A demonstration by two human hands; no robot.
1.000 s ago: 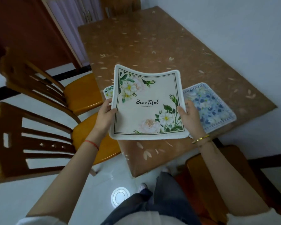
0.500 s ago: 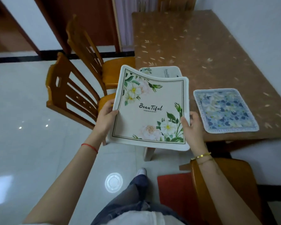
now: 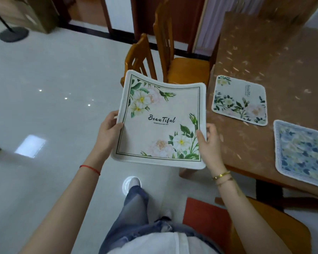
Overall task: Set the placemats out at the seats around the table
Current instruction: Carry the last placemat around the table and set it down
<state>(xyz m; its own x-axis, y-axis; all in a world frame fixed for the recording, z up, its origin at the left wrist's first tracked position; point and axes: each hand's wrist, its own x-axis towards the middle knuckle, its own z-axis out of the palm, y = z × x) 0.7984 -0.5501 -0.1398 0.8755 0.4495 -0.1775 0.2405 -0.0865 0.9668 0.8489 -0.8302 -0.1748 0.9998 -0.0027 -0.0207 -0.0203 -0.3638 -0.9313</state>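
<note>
A white floral mat (image 3: pixel 162 121) is held in the air over the floor (image 3: pixel 44 79), just left of the table (image 3: pixel 264 52). Its left edge is gripped by the left hand (image 3: pixel 108 131), its right edge by the right hand (image 3: pixel 208 143). Two more mats, one floral (image 3: pixel 240 99) and one blue (image 3: pixel 303 153), are laid flat on the table near two chairs (image 3: pixel 173 57).

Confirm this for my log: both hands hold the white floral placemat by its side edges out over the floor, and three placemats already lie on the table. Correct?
Not quite. The head view shows two placemats on the table, not three: a white floral one and a blue floral one. The rest stands: the left hand and right hand hold the white floral placemat by its side edges over the floor.
</note>
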